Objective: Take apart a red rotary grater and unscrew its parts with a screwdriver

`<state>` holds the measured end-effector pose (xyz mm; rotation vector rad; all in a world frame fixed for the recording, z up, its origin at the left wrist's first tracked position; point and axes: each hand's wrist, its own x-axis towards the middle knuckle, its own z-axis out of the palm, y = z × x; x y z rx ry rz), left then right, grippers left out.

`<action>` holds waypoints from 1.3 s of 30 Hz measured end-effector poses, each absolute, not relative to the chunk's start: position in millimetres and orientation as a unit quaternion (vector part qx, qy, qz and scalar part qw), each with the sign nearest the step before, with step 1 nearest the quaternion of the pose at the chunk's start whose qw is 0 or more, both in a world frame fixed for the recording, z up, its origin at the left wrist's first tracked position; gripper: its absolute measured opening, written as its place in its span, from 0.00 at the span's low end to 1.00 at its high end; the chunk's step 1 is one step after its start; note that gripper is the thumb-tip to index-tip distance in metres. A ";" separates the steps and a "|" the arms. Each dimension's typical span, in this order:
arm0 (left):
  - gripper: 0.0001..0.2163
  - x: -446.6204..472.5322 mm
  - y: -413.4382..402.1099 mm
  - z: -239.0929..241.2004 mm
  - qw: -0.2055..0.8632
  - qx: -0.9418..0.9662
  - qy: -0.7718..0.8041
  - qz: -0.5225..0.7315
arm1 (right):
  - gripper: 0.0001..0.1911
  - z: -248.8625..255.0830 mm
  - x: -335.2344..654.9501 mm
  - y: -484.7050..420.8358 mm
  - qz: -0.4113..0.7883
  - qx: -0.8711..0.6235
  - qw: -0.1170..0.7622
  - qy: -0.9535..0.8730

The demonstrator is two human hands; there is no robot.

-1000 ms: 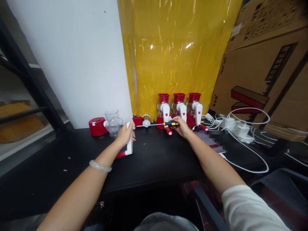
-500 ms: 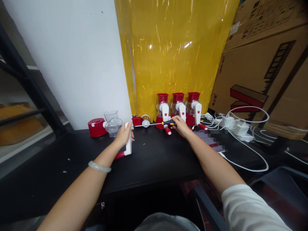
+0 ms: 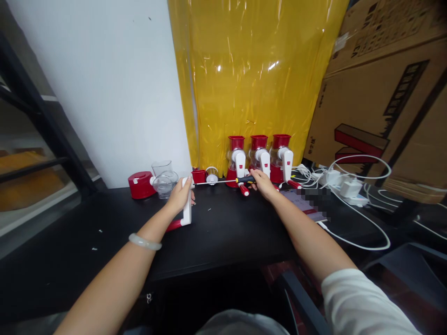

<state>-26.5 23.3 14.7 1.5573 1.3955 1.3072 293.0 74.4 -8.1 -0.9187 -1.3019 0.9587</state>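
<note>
My left hand (image 3: 179, 195) is closed round a white crank handle (image 3: 187, 211) with a red grip, held upright on the black table (image 3: 223, 232). My right hand (image 3: 262, 184) grips the black-and-yellow handle of a screwdriver (image 3: 226, 180). Its long shaft runs level to the left, and the tip meets the top of the crank handle by my left fingers. Behind my right hand stand three red-and-white hand-crank grinders (image 3: 259, 158) in a row against a yellow plastic sheet.
At the back left lie a red base (image 3: 139, 184), a clear plastic housing (image 3: 163, 179) and small red and metal parts (image 3: 205, 176). White chargers and cables (image 3: 344, 186) sprawl at the right. Large cardboard boxes (image 3: 387, 102) lean behind them. A dark shelf frame stands at far left.
Both hands stay almost still; the right hand has shifted slightly on the screwdriver handle. The view has drifted a little.
</note>
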 end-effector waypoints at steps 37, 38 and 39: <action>0.23 -24.4 22.2 15.7 0.341 0.590 0.533 0.502 | 0.29 -5.3 295.6 72.3 0.425 -0.393 0.602 -0.550; 0.23 -25.0 23.0 15.3 0.340 0.590 0.534 0.500 | 0.28 -5.4 295.7 71.9 0.412 -0.401 0.596 -0.561; 0.23 -25.5 23.8 14.9 0.339 0.590 0.536 0.499 | 0.27 -5.3 295.4 71.4 0.405 -0.406 0.593 -0.565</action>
